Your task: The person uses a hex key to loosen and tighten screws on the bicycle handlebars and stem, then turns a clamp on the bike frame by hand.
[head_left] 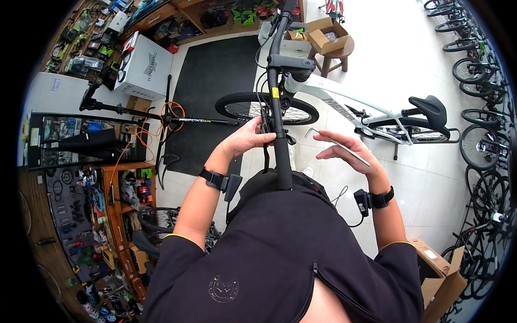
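A bicycle handlebar (pixel 275 110) with a black rubber grip (pixel 283 161) runs lengthwise in front of me, the grip's end near my body. At the inner end of the grip my left hand (pixel 249 140) is closed on the brake lever (pixel 266 156) at its clamp, thumb against the bar and fingertips partly hidden. To the right of the bar, my right hand (pixel 347 151) holds a silver L-shaped hex key (pixel 350 153) lying along its fingers. The key's short bent end points toward the bar, apart from it. The white bicycle frame (pixel 344 102) extends away to the right.
A black mat (pixel 210 75) lies beyond my left hand, with a repair stand (pixel 145 113) across it. An open cardboard box (pixel 327 36) sits on a wooden stool (pixel 339 56). Bicycles (pixel 476 145) line the right side; shelves (pixel 116 215) and tools fill the left.
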`<state>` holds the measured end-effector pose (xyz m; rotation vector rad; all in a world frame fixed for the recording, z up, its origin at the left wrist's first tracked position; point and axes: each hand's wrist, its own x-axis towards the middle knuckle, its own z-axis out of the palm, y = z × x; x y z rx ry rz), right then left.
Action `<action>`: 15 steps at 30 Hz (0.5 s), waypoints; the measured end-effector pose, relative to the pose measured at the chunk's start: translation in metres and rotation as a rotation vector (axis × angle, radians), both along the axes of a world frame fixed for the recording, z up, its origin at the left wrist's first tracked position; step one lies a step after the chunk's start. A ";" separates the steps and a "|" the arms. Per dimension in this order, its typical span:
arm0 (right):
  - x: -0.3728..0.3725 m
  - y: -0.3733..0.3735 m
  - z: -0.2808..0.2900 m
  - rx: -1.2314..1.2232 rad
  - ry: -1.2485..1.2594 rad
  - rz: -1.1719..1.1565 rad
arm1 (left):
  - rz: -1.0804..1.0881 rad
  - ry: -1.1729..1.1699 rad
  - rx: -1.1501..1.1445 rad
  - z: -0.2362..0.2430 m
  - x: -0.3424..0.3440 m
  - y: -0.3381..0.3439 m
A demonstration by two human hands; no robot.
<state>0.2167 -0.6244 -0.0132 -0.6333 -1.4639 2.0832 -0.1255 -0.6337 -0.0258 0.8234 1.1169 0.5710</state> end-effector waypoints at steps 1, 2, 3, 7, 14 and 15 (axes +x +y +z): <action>0.000 -0.001 0.001 0.010 0.004 -0.006 | -0.002 0.003 -0.004 -0.002 -0.001 0.001; 0.000 -0.002 0.000 0.017 -0.007 -0.016 | -0.004 0.004 -0.010 -0.003 -0.001 0.001; 0.000 -0.003 -0.001 0.023 -0.019 -0.025 | -0.008 -0.001 -0.007 -0.004 -0.001 0.002; 0.005 -0.017 -0.014 0.255 -0.273 -0.152 | -0.012 -0.015 -0.003 -0.007 -0.002 0.003; 0.008 -0.036 -0.035 -0.177 0.139 -0.523 | -0.018 0.016 0.019 0.000 -0.001 0.001; 0.005 -0.034 -0.038 -0.287 0.260 -0.621 | -0.014 0.003 0.018 0.001 0.000 0.001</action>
